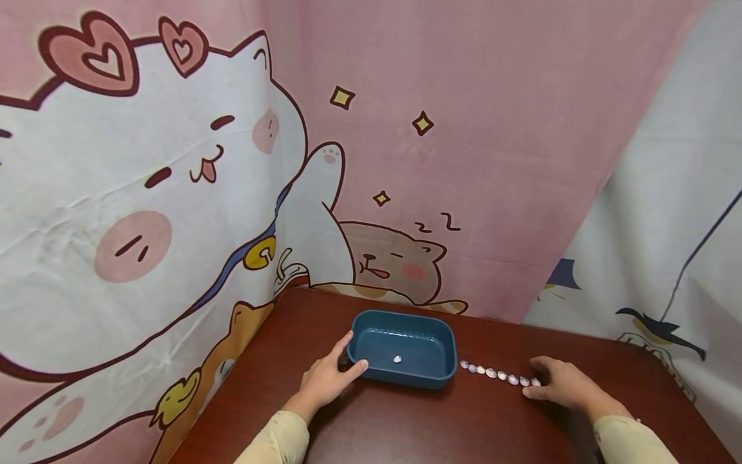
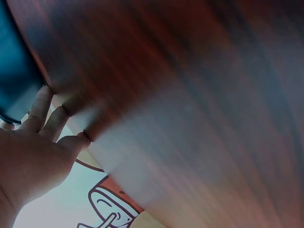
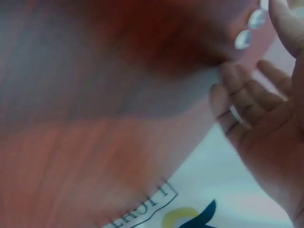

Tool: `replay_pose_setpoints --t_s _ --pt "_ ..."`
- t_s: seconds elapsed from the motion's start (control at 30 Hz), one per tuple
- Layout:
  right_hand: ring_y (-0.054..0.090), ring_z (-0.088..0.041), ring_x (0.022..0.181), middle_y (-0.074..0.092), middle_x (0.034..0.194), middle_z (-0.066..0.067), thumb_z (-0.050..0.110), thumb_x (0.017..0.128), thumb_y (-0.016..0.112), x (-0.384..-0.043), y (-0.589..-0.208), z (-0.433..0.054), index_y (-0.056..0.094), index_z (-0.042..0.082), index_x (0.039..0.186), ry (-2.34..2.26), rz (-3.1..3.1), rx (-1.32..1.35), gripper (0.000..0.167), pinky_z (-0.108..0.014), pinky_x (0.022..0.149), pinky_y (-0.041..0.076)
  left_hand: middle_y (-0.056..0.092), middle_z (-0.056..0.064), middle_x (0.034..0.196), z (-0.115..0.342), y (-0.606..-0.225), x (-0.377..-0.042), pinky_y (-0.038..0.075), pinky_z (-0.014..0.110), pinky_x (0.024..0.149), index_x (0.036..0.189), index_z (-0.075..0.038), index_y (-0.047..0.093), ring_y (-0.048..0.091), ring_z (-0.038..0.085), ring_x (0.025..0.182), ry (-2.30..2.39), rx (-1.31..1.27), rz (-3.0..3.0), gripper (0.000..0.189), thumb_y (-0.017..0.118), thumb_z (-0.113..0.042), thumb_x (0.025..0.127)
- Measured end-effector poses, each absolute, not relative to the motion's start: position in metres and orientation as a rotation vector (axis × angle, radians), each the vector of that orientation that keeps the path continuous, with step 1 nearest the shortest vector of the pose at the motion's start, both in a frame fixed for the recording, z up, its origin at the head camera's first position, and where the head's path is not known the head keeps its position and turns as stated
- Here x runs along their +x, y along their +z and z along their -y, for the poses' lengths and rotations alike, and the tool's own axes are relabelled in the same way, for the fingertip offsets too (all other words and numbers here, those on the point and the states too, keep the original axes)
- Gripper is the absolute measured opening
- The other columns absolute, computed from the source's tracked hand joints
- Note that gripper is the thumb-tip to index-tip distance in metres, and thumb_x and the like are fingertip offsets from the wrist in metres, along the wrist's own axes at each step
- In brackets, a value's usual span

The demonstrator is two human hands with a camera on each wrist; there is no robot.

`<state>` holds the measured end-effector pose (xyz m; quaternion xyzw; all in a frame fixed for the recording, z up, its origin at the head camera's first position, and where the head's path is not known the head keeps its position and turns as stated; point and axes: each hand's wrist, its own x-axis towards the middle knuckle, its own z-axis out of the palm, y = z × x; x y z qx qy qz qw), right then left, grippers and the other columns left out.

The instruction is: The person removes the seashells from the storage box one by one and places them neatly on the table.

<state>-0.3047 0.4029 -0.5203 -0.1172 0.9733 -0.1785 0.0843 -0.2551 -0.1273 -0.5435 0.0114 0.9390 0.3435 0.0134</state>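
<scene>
A dark blue rectangular dish (image 1: pixel 402 379) stands on the table, with one small whitish shell-like piece (image 1: pixel 397 359) on its floor. My left hand (image 1: pixel 326 380) rests at its near left corner, thumb and index finger spread along the rim. In the left wrist view the other fingers (image 2: pixel 56 121) reach out beside the dish. Rightward from the dish runs a row of small, glossy, white-and-purple shell-like pieces (image 1: pixel 491 372). At the row's right end is my right hand (image 1: pixel 565 385), thumb and fingers apart around the last piece (image 1: pixel 535 382). Nothing is visibly gripped there.
The dark reddish-brown wooden table (image 1: pixel 406 425) has its far edge against a pink curtain (image 1: pixel 510 129) printed with cartoon cats. A pale curtain (image 1: pixel 655 212) with bird prints hangs along the right side.
</scene>
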Motion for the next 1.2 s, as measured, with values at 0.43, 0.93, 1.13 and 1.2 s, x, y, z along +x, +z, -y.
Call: replay_pose_setpoints --t_s 0.43,0.93,1.13,1.2 --pt "0.074 -0.034 0.109 0.077 0.123 -0.018 0.027 0.099 0.079 -0.326 -0.475 -0.255 0.071 0.004 0.132 -0.862 -3.059 -0.490 0.041 -0.054 0.093 0.060 0.063 0.010 0.155 0.128 -0.542 -0.257 0.049 0.072 0.093 0.167 -0.043 0.032 0.066 0.040 0.128 1.066 0.039 -2.931 0.085 0.062 -0.074 0.095" --pt "0.075 -0.021 0.090 0.081 0.097 -0.002 0.017 0.090 0.087 -0.326 -0.514 -0.116 0.085 0.012 0.100 -0.571 -2.973 -0.767 0.012 -0.047 0.085 0.063 0.065 0.008 0.152 0.126 -0.540 -0.256 0.047 0.072 0.092 0.167 -0.044 0.032 0.065 0.041 0.126 1.080 0.035 -2.918 0.083 0.061 -0.075 0.095" --pt "0.071 -0.014 0.079 0.082 0.090 0.000 0.011 0.090 0.085 -0.333 -0.520 -0.112 0.086 0.013 0.090 -0.524 -2.931 -0.778 0.003 -0.042 0.078 0.064 0.064 0.008 0.153 0.128 -0.542 -0.255 0.048 0.072 0.093 0.167 -0.044 0.032 0.065 0.040 0.125 1.063 0.016 -2.918 0.087 0.059 -0.080 0.093" --pt "0.069 -0.012 0.077 0.081 0.088 0.001 0.010 0.090 0.084 -0.334 -0.521 -0.112 0.086 0.014 0.088 -0.508 -2.927 -0.759 0.005 -0.041 0.076 0.063 0.064 0.008 0.153 0.128 -0.543 -0.255 0.048 0.072 0.092 0.167 -0.045 0.032 0.065 0.039 0.125 1.063 0.016 -2.915 0.087 0.059 -0.081 0.092"
